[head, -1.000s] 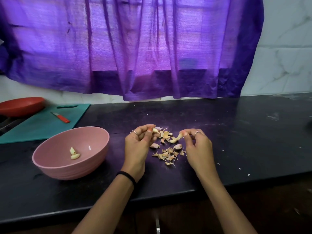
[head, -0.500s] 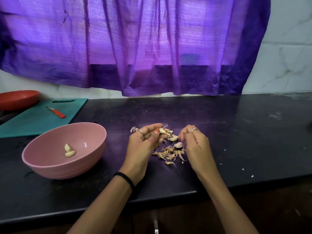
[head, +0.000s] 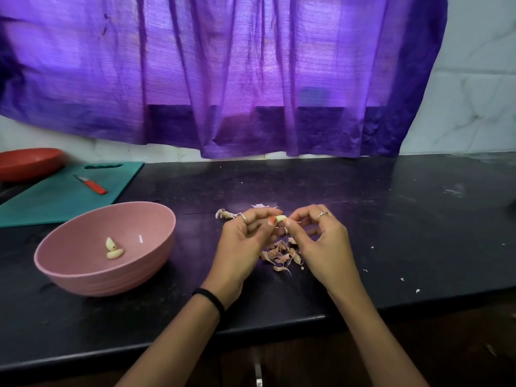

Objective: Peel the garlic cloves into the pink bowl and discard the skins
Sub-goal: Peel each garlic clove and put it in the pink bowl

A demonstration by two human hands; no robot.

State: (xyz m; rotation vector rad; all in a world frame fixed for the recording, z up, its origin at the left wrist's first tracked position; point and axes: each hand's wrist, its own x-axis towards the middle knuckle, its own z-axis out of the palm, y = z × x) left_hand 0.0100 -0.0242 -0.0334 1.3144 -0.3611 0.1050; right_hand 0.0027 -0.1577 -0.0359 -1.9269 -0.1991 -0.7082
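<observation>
Clove (head: 281, 218): being pinched by left hand (head: 242, 241) and right hand (head: 321, 241).
Bench (head: 363, 219): black, carrying skins (head: 282, 254), bowl (head: 83, 272).
Room: purple curtain (head: 223, 74) hanging behind.

You're working in dim, violet backlight filtering through the purple curtain (head: 223, 79); the black counter (head: 363, 219) shows faint sheen, edges bow slightly, and the left margin looks perhaps blurred.

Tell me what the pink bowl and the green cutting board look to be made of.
Pink bowl: probably matte plastic or melamine, with an even colour, ridged outer wall and one soft highlight inside. Green cutting board: likely plastic, a thin flat sheet of uniform teal with a moulded handle slot.
</observation>
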